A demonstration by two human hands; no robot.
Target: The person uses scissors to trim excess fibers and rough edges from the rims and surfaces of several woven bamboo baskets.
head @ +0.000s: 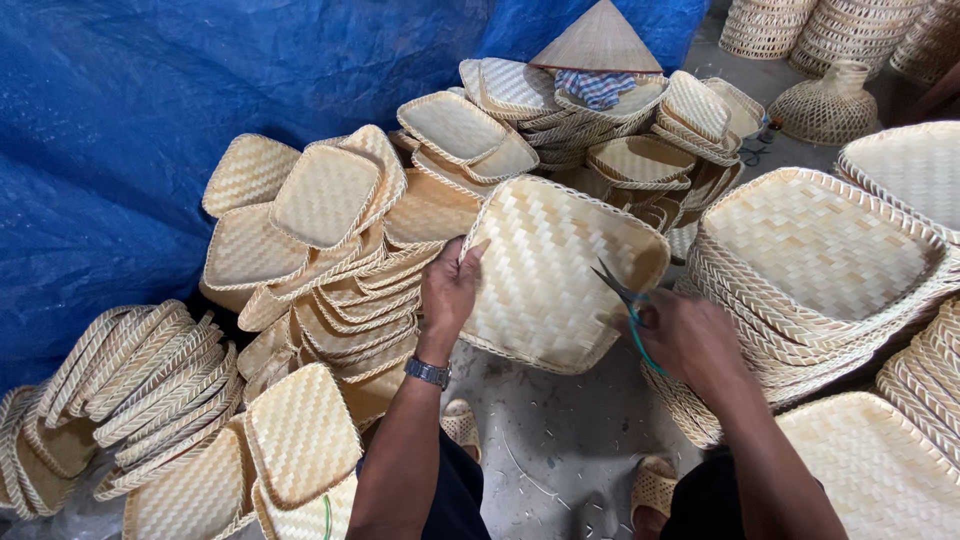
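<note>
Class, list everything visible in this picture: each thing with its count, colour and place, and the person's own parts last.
woven tray in hand: one, pale straw, centre, tilted up
scissors: one pair, teal handles, at that tray's right rim
tray stacks: many, pale straw, left, behind and right
conical hat: one, tan, top centre
checked cloth: one, blue, under the hat
round baskets: several, straw, top right
tarpaulin: one, blue, left and behind
sandals: two, beige, on the grey floor
wristwatch: one, metal, left wrist
left hand: grips tray's left rim
right hand: holds scissors

tray point(545, 275): pale yellow, zigzag weave
scissors point(628, 305): dark blades, green handles
sheet point(150, 100): blue
cloth point(597, 87): blue checks
floor point(560, 440): grey
</note>
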